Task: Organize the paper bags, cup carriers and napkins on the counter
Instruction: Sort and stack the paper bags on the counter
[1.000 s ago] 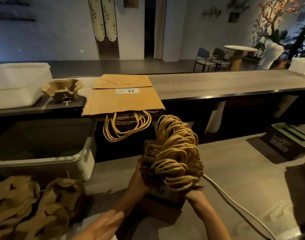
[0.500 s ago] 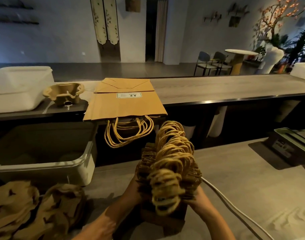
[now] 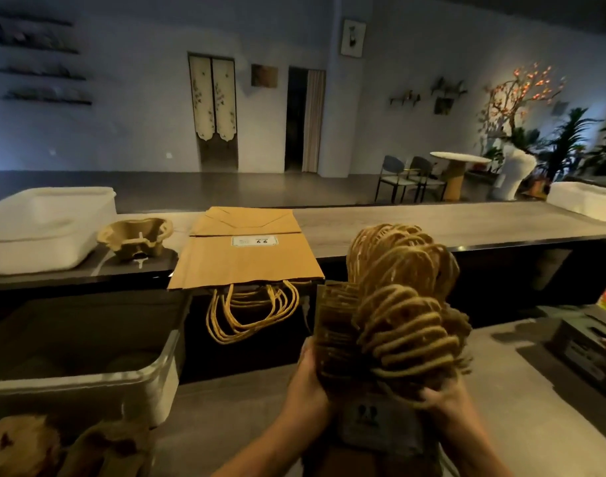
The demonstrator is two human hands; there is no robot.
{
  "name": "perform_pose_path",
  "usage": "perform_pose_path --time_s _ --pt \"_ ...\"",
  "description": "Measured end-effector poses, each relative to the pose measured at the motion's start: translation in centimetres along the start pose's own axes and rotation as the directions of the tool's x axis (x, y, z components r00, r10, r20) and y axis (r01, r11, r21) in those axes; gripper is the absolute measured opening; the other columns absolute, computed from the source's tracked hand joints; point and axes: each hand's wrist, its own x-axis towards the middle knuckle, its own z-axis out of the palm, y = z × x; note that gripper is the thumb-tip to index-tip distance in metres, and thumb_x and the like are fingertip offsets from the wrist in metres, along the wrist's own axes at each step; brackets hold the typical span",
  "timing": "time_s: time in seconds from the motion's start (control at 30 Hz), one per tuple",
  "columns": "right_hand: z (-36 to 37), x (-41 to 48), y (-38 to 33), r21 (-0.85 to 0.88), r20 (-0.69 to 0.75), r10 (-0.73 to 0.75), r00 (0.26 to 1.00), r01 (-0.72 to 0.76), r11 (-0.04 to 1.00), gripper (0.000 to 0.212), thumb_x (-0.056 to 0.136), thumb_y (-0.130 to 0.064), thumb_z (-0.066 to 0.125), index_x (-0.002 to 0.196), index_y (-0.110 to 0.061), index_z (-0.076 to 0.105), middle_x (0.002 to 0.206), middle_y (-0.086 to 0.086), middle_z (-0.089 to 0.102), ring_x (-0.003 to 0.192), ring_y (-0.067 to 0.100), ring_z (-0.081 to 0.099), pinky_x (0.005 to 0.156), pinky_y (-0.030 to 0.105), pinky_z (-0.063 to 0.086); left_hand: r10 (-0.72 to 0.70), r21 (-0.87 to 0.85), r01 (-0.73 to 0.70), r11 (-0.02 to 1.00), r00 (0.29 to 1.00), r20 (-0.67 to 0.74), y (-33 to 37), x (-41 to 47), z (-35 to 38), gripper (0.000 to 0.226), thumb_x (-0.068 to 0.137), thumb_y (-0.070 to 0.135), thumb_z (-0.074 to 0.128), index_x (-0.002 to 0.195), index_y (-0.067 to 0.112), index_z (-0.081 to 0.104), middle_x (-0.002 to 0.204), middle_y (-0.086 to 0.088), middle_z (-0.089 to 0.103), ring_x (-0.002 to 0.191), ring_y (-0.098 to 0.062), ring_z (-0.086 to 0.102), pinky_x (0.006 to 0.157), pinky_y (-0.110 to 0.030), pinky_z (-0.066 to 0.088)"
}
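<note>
While our left hand [image 3: 308,383] and right hand [image 3: 444,399] clamped the bag bundle [image 3: 337,333] before us, its rope handles [image 3: 398,304] hid part of the counter [image 3: 449,225], where flat bags [image 3: 246,261] lay beside a cup carrier [image 3: 136,235].

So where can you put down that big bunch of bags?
The counter is bare from the flat bags rightward to the right tub. The left end is crowded: the left tub, a cup carrier and the flat bags sit close together.
</note>
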Motion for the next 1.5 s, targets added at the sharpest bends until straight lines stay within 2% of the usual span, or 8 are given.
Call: perform_pose_path --time_s 0.23,0.33,0.63,0.8,0.97,1.17,1.33,1.5 --pt "1.3 1.0 -8.2 0.078 0.078 -0.209 0.975 0.203 0.976 0.022 0.054 0.005 0.084 0.07 -0.004 0.073 0.068 0.012 0.071 0.064 0.027 0.067 0.05 0.024 0.054 0.152 -0.084 -0.15 0.985 0.988 0.01 7.6 2.0 -1.1 0.078 0.045 0.053 0.076 0.116 0.03 0.054 0.109 0.009 0.067 0.1 -0.004 0.063 0.085 -0.032 0.054" --pt "2.9 1.9 -11.3 0.032 0.094 -0.287 0.953 0.285 0.958 0.07 0.019 -0.031 0.093 0.081 -0.007 0.072 0.076 0.01 0.073 0.069 0.022 0.07 0.053 0.023 0.053 0.181 -0.094 -0.176 0.98 0.983 0.038 11.0 3.5 -2.4 0.072 0.047 0.048 0.079 0.112 0.034 0.05 0.108 0.005 0.067 0.101 -0.012 0.064 0.083 -0.038 0.056" --pt "8.5 5.7 -18.6 0.095 0.084 -0.34 0.937 0.332 0.939 0.045 0.064 -0.011 0.072 0.107 -0.013 0.062 0.095 0.007 0.073 0.084 0.023 0.071 0.068 0.032 0.058 0.168 -0.037 -0.166 0.985 0.985 0.042 19.2 6.8 -7.4 0.055 0.065 0.057 0.062 0.112 0.03 0.054 0.104 0.001 0.07 0.091 -0.016 0.069 0.082 -0.034 0.056" --pt "11.6 7.6 -19.9 0.254 -0.033 -0.408 0.912 0.402 0.88 0.061 0.06 -0.021 0.073 0.119 -0.015 0.059 0.106 0.008 0.07 0.094 0.028 0.067 0.082 0.044 0.055 0.275 0.356 -0.274 0.894 0.96 0.046 25.6 9.0 -9.7 0.043 0.087 0.045 0.053 0.12 0.017 0.05 0.1 0.002 0.063 0.089 -0.013 0.062 0.083 -0.03 0.052" --pt "14.3 9.6 -18.9 0.505 -0.272 -0.34 0.9 0.434 0.746 0.048 0.081 -0.011 0.069 0.124 -0.022 0.049 0.103 -0.004 0.066 0.083 0.011 0.068 0.057 0.022 0.055 0.515 0.624 -0.336 0.706 0.848 -0.126 25.0 11.8 -10.7 0.054 0.088 0.045 0.054 0.135 0.027 0.037 0.132 0.003 0.049 0.113 -0.012 0.049 0.094 -0.035 0.046" --pt "16.0 13.8 -17.5 0.574 -0.373 -0.198 0.906 0.394 0.718 0.05 0.085 -0.024 0.067 0.129 -0.023 0.044 0.104 -0.004 0.063 0.089 0.016 0.063 0.065 0.027 0.051 0.84 0.69 -0.527 0.495 0.492 -0.227 15.4 11.1 -10.5 0.008 0.086 0.051 0.046 0.092 0.045 0.046 0.089 0.025 0.051 0.084 -0.003 0.05 0.073 -0.03 0.046" --pt "17.9 16.3 -15.5 0.61 -0.393 -0.109 0.913 0.348 0.712 0.049 0.085 -0.024 0.066 0.13 -0.018 0.047 0.116 0.004 0.063 0.103 0.023 0.062 0.068 0.027 0.05 0.137 0.128 -0.114 0.985 0.972 -0.191 13.3 12.9 -7.8 0.052 0.09 0.056 0.03 0.088 0.022 0.071 0.066 0.013 0.07 0.07 -0.001 0.064 0.068 -0.018 0.046" --pt "18.9 18.2 -14.3 0.681 -0.366 -0.089 0.926 0.332 0.653 0.041 0.086 -0.023 0.064 0.123 -0.024 0.046 0.115 0.006 0.065 0.094 0.021 0.065 0.062 0.029 0.053 -0.168 -0.672 0.257 0.694 0.966 0.196 14.6 15.7 -7.0 0.061 0.077 0.061 0.049 0.121 0.02 0.059 0.119 -0.006 0.066 0.116 -0.025 0.056 0.099 -0.044 0.041"
